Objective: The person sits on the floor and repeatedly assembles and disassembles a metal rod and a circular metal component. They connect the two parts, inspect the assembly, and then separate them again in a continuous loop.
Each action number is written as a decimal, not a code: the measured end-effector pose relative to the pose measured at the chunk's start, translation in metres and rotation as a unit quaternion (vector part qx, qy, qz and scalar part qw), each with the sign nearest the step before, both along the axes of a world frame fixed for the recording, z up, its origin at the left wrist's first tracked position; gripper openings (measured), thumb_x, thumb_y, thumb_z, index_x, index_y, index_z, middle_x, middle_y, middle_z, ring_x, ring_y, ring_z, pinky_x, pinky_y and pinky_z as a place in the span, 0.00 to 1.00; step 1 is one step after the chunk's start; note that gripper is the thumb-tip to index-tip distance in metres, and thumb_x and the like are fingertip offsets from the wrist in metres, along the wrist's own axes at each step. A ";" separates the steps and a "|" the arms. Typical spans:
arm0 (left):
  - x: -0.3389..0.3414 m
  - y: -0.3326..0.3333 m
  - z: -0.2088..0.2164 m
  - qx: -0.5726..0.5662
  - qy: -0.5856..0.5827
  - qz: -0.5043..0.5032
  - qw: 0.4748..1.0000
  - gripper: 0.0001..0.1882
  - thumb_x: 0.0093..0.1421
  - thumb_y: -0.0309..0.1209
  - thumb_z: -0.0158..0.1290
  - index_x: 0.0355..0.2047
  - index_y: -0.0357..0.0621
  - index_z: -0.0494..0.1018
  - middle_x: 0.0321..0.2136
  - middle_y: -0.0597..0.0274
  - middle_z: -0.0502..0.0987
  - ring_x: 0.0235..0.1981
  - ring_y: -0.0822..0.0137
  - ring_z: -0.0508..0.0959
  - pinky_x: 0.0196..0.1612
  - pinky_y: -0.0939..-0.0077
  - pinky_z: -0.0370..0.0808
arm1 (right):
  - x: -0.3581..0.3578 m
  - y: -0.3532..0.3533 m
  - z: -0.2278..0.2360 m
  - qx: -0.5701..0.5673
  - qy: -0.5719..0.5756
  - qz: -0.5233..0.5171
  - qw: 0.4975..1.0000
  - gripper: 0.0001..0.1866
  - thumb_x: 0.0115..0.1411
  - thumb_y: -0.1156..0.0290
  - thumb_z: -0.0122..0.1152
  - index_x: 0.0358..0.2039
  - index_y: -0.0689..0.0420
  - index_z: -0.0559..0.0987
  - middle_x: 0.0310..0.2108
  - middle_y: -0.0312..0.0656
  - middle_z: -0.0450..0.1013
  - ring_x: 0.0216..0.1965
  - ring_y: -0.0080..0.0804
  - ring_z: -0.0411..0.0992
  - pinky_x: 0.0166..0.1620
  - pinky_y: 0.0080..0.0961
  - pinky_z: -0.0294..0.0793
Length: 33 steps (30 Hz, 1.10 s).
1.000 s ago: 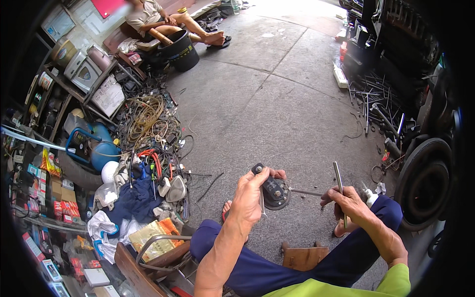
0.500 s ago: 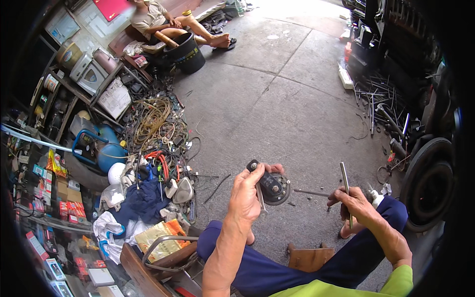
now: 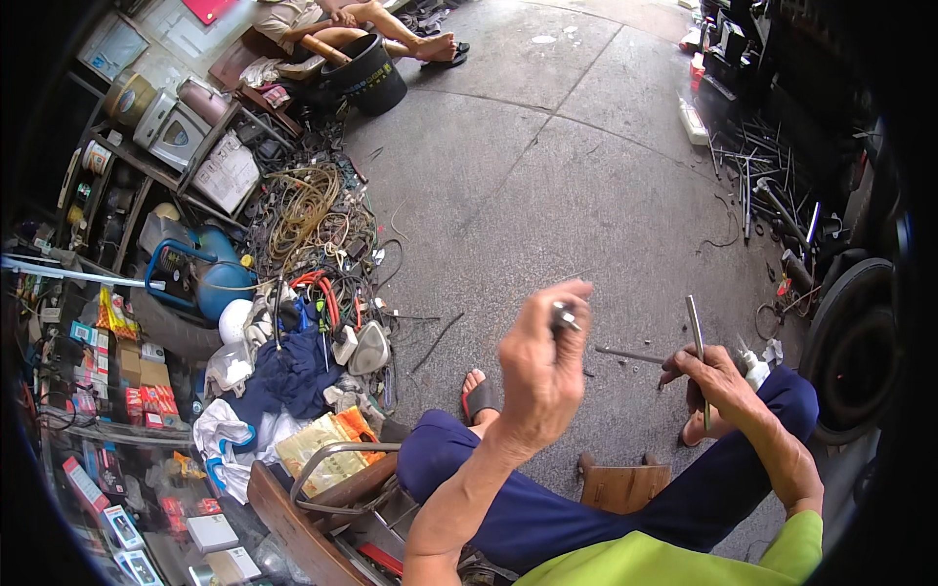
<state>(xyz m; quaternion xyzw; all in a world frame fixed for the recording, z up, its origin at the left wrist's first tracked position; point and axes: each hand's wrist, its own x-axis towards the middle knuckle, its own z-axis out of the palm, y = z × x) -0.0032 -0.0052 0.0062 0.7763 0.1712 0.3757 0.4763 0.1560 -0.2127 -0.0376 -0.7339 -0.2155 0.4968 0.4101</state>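
Head view: concrete floor [image 3: 489,195] extends beneath and beyond both grips. A black wheel [image 3: 848,352] stands to the right of the right-hand grip; a wooden stool [image 3: 625,486] sits below and between the two. From where I stand, the person's left hand [image 3: 542,381] is closed around a dark part [image 3: 564,317], mostly concealed and blurred. The right hand [image 3: 721,381] is closed on a bright steel bar [image 3: 695,327], with a slim dark shaft [image 3: 630,354] projecting from the fingers, which hide any joint.

Reference relation: the dark part lies left of and above the right-hand grip; the shaft's long axis runs leftward, nearly level. Its free end is just beside the left hand, the nearer one; contact cannot be determined. The part's own axis is hidden.

Pose: left forearm [image 3: 464,493] rising from the lower edge, fingers curled; right forearm [image 3: 777,454] slanting in from lower right, bar nearly upright.
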 end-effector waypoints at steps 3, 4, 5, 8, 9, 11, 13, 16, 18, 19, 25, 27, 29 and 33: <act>0.000 -0.015 -0.011 -0.002 0.090 -0.026 0.996 0.09 0.68 0.30 0.46 0.40 0.36 0.70 0.36 0.58 0.78 0.26 0.77 0.71 0.28 0.81 0.70 | -0.002 -0.001 -0.006 0.013 0.007 0.010 1.000 0.25 0.67 0.51 0.47 0.40 0.65 0.76 0.32 0.43 0.78 0.15 0.21 0.70 0.18 0.20 0.68; 0.002 -0.019 -0.016 0.004 0.066 -0.029 0.997 0.09 0.68 0.30 0.46 0.40 0.36 0.70 0.33 0.59 0.77 0.26 0.77 0.71 0.29 0.81 0.70 | -0.002 0.001 -0.003 0.013 0.014 0.009 1.000 0.24 0.67 0.53 0.48 0.40 0.65 0.76 0.32 0.43 0.77 0.16 0.21 0.70 0.19 0.20 0.69; 0.004 -0.020 -0.019 0.010 0.063 -0.029 0.998 0.09 0.68 0.30 0.46 0.41 0.36 0.70 0.32 0.60 0.77 0.26 0.77 0.71 0.29 0.81 0.70 | -0.003 0.001 -0.001 0.012 0.019 0.006 1.000 0.24 0.67 0.53 0.48 0.40 0.65 0.76 0.32 0.43 0.77 0.16 0.21 0.69 0.19 0.20 0.69; 0.008 -0.022 -0.026 0.016 0.057 -0.025 0.998 0.10 0.68 0.31 0.46 0.42 0.36 0.70 0.28 0.62 0.75 0.24 0.77 0.70 0.28 0.80 0.69 | -0.004 0.002 0.006 0.014 0.030 0.002 0.999 0.23 0.67 0.55 0.48 0.40 0.66 0.76 0.32 0.43 0.77 0.16 0.20 0.69 0.19 0.19 0.69; 0.008 -0.021 -0.030 0.012 0.058 -0.022 0.998 0.10 0.68 0.31 0.46 0.42 0.36 0.71 0.26 0.63 0.74 0.24 0.77 0.69 0.28 0.80 0.68 | -0.005 0.002 0.009 0.017 0.029 0.003 0.999 0.22 0.67 0.55 0.48 0.40 0.66 0.76 0.32 0.43 0.77 0.16 0.20 0.69 0.19 0.19 0.69; 0.009 -0.022 -0.029 0.001 0.077 -0.012 0.997 0.10 0.68 0.31 0.46 0.42 0.37 0.71 0.24 0.65 0.72 0.23 0.78 0.68 0.26 0.80 0.67 | -0.005 0.001 0.011 0.020 0.027 0.004 0.999 0.22 0.67 0.56 0.49 0.40 0.66 0.76 0.32 0.44 0.77 0.15 0.20 0.69 0.18 0.18 0.69; 0.010 -0.022 -0.024 -0.013 0.113 0.002 0.993 0.10 0.69 0.32 0.46 0.41 0.37 0.72 0.22 0.67 0.70 0.22 0.79 0.66 0.25 0.81 0.65 | -0.005 -0.001 0.013 0.020 0.024 0.004 0.999 0.22 0.67 0.56 0.49 0.40 0.66 0.76 0.32 0.44 0.77 0.15 0.20 0.69 0.18 0.18 0.69; 0.012 -0.023 -0.025 -0.039 0.104 0.016 0.994 0.11 0.69 0.33 0.46 0.40 0.37 0.73 0.20 0.69 0.68 0.20 0.80 0.63 0.23 0.81 0.63 | -0.004 -0.001 0.016 0.009 0.006 0.015 1.000 0.22 0.67 0.56 0.49 0.39 0.66 0.76 0.32 0.44 0.77 0.14 0.21 0.69 0.17 0.19 0.69; 0.012 -0.021 -0.019 -0.055 0.139 0.008 0.989 0.11 0.67 0.31 0.47 0.40 0.34 0.71 0.29 0.53 0.77 0.27 0.66 0.78 0.29 0.72 0.74 | -0.003 -0.003 0.012 0.004 0.011 0.006 1.000 0.22 0.67 0.56 0.49 0.39 0.66 0.76 0.32 0.44 0.78 0.13 0.21 0.69 0.17 0.18 0.69; 0.013 -0.021 -0.020 -0.051 0.139 0.006 0.989 0.11 0.67 0.31 0.47 0.40 0.34 0.71 0.29 0.53 0.77 0.27 0.66 0.78 0.29 0.72 0.74 | -0.003 -0.004 0.010 0.002 0.014 0.002 1.000 0.22 0.67 0.56 0.49 0.39 0.66 0.76 0.32 0.44 0.78 0.13 0.21 0.69 0.17 0.18 0.69; 0.013 -0.020 -0.023 -0.039 0.145 0.007 0.989 0.11 0.68 0.32 0.46 0.40 0.35 0.71 0.29 0.53 0.77 0.27 0.67 0.78 0.28 0.73 0.74 | -0.003 -0.005 0.010 -0.003 0.007 0.007 1.000 0.22 0.67 0.56 0.50 0.40 0.66 0.76 0.32 0.45 0.78 0.14 0.21 0.70 0.17 0.19 0.70; 0.013 -0.020 -0.021 -0.042 0.146 0.007 0.988 0.11 0.68 0.33 0.46 0.40 0.35 0.71 0.29 0.53 0.77 0.27 0.67 0.78 0.28 0.73 0.74 | -0.004 -0.004 0.013 0.006 -0.008 0.024 1.000 0.22 0.66 0.56 0.50 0.39 0.66 0.76 0.32 0.44 0.78 0.14 0.22 0.70 0.18 0.19 0.70; 0.012 -0.020 -0.020 -0.041 0.146 0.005 0.988 0.11 0.68 0.33 0.46 0.40 0.36 0.71 0.29 0.53 0.77 0.27 0.68 0.78 0.27 0.73 0.74 | -0.004 -0.004 0.014 0.005 -0.008 0.029 1.000 0.22 0.66 0.55 0.50 0.39 0.66 0.76 0.32 0.44 0.78 0.14 0.22 0.70 0.18 0.19 0.70; 0.012 -0.020 -0.018 -0.045 0.164 0.002 0.986 0.11 0.68 0.32 0.46 0.40 0.36 0.71 0.29 0.53 0.77 0.26 0.68 0.78 0.27 0.72 0.74 | -0.006 -0.004 0.010 -0.006 0.017 0.017 1.000 0.23 0.66 0.55 0.50 0.39 0.67 0.76 0.33 0.44 0.78 0.15 0.22 0.71 0.18 0.19 0.70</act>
